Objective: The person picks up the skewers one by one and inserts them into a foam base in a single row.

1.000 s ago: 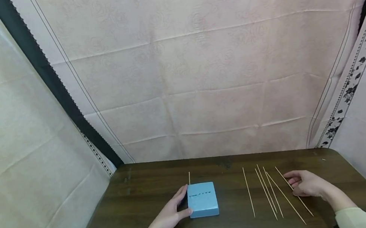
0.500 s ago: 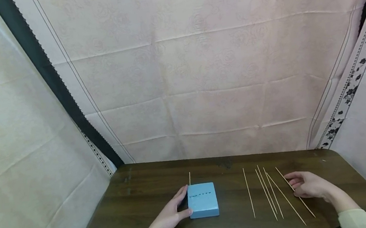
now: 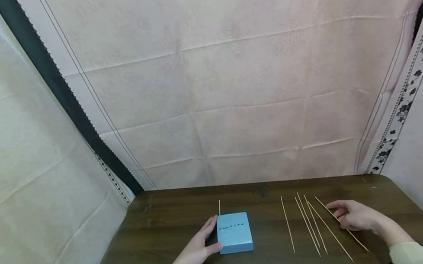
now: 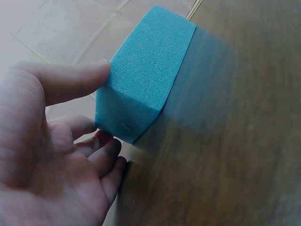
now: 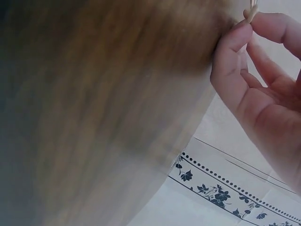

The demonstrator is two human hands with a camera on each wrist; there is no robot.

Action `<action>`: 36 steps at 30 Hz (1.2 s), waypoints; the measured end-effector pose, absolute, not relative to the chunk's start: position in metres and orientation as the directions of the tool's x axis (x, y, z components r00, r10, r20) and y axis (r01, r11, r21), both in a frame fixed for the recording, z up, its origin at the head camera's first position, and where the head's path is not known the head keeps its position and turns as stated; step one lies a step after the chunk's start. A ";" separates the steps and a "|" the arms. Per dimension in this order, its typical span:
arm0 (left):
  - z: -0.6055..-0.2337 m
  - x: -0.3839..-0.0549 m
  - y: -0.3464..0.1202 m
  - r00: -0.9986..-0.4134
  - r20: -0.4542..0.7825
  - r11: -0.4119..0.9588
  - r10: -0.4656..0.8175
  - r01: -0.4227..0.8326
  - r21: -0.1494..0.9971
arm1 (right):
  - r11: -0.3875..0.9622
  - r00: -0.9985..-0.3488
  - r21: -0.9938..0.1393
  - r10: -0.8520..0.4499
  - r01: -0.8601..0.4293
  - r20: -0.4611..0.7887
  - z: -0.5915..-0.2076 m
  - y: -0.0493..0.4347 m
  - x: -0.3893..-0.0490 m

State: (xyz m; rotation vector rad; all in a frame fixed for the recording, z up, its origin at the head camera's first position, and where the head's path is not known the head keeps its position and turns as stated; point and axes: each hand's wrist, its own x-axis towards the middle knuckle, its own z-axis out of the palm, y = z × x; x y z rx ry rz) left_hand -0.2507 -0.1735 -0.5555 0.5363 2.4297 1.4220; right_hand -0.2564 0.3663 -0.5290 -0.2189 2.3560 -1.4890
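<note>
A light-blue foam block [image 3: 234,232] with a row of small dark marks across its top sits on the dark wooden table. My left hand [image 3: 196,249] holds its left side, thumb at the near corner and fingers toward the far one; the left wrist view shows the thumb [image 4: 80,81] on the block's face. Behind the block's far left corner a thin stick [image 3: 219,207] shows. My right hand [image 3: 358,216] pinches a thin wooden stick [image 3: 358,241], which slants across the table surface. In the right wrist view the stick's end [image 5: 251,13] shows between thumb and index finger.
Several more thin sticks [image 3: 287,223] lie between the block and the right hand, roughly side by side. Pale cloth [image 3: 247,101] hangs behind the table's far edge and at both sides. A floral border [image 3: 408,101] runs down the right cloth.
The pinched stick has turned a little: its far end has swung left and its near end right. The left hand and block keep their place.
</note>
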 end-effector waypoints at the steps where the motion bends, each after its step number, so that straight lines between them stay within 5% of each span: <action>1: -0.555 -0.251 -0.173 -0.894 -0.049 0.449 0.446 0.176 0.876 | 0.434 -0.928 -0.900 -0.313 0.050 -0.203 -0.529 0.366 -0.256; 21: -0.555 -0.250 -0.173 -0.895 -0.042 0.444 0.444 0.179 0.878 | 0.242 -0.885 -0.969 -0.441 0.042 -0.148 -0.518 0.346 -0.255; 36: -0.556 -0.250 -0.172 -0.892 -0.039 0.436 0.451 0.182 0.881 | 0.055 -0.931 -0.997 -0.358 0.053 -0.070 -0.499 0.307 -0.253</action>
